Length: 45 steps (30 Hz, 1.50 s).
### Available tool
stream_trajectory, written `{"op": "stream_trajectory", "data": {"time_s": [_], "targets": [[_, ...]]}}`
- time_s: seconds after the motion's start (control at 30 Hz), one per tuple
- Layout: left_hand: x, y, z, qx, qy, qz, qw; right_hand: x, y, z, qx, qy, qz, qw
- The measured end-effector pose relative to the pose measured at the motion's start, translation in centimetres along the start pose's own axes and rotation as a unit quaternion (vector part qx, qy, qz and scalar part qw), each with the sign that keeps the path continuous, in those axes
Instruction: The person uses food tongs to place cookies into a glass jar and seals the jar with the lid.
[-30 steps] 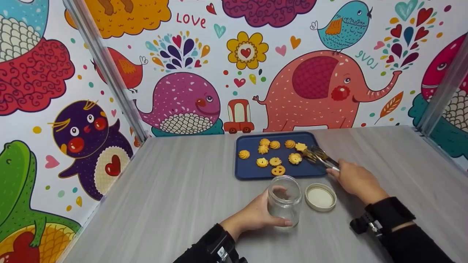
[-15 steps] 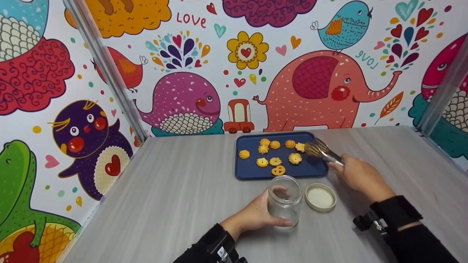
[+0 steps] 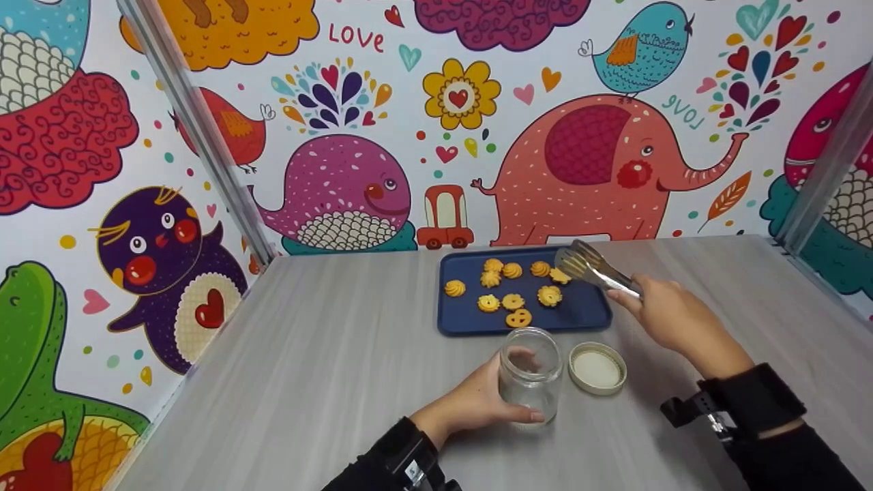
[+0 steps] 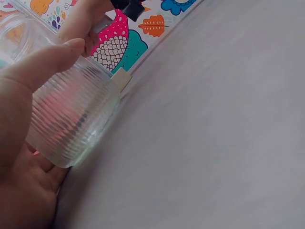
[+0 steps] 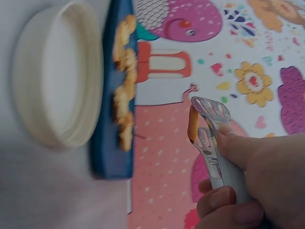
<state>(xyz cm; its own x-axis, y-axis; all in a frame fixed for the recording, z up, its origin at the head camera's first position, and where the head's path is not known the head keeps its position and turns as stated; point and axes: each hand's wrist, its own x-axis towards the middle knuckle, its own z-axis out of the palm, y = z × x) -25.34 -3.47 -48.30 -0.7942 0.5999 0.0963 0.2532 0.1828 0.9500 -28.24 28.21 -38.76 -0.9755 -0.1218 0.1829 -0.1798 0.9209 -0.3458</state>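
Note:
My left hand (image 3: 477,399) grips a clear ribbed glass jar (image 3: 530,374) that stands open and empty on the table; the left wrist view shows the thumb lying across the jar (image 4: 71,119). My right hand (image 3: 665,314) grips metal tongs (image 3: 593,269), whose tips hover over the far right part of a blue tray (image 3: 586,314). Several yellow cookies (image 3: 513,301) lie on the tray. In the right wrist view an orange cookie edge (image 5: 191,125) shows between the blades of the tongs (image 5: 209,138). I cannot tell whether that cookie is off the tray.
A cream jar lid (image 3: 597,368) lies upside down on the grey table (image 3: 327,354), right of the jar and in front of the tray. Cartoon-printed walls (image 3: 341,191) enclose the table at the back and on both sides.
My right hand has raised the tongs and carried them back and left, from the tray's right side to its far right corner. The left hand and jar have stayed put.

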Motion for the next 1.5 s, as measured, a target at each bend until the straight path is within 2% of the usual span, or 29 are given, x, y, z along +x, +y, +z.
{"op": "stream_trajectory", "data": {"time_s": [0.17, 0.33, 0.57, 0.7, 0.9, 1.03, 1.27, 1.5], "targets": [[0.0, 0.0, 0.0, -0.001, -0.001, 0.0, 1.0, -0.8, -1.7, -1.7, 0.027, -0.009, 0.0, 1.0], [0.0, 0.0, -0.1, -0.003, -0.001, 0.005, 1.0, -1.9, -3.5, -2.9, 0.051, -0.019, -0.027, 0.998], [0.0, -0.2, -0.1, 0.007, 0.001, -0.004, 1.0, -3.1, -5.4, -3.7, 0.078, -0.044, -0.049, 0.995], [0.1, -0.1, -0.2, 0.014, 0.0, -0.003, 0.9999, -3.5, -6.3, -3.8, 0.072, -0.057, -0.054, 0.994], [0.1, 0.0, -0.1, 0.012, 0.0, 0.008, 0.9999, -4.2, -7.0, -4.0, 0.052, -0.062, -0.075, 0.994], [0.1, -0.1, 0.0, 0.005, 0.0, 0.01, 0.9999, -4.6, -7.4, -4.4, 0.037, -0.08, -0.07, 0.994], [0.1, -0.1, -0.1, 0.001, 0.0, -0.003, 1.0, -5.2, -7.6, -5.1, 0.039, -0.115, -0.069, 0.99], [0.0, -0.1, -0.2, -0.001, -0.004, -0.009, 0.9999, -5.4, -7.0, -5.6, 0.055, -0.173, -0.111, 0.977]]}}
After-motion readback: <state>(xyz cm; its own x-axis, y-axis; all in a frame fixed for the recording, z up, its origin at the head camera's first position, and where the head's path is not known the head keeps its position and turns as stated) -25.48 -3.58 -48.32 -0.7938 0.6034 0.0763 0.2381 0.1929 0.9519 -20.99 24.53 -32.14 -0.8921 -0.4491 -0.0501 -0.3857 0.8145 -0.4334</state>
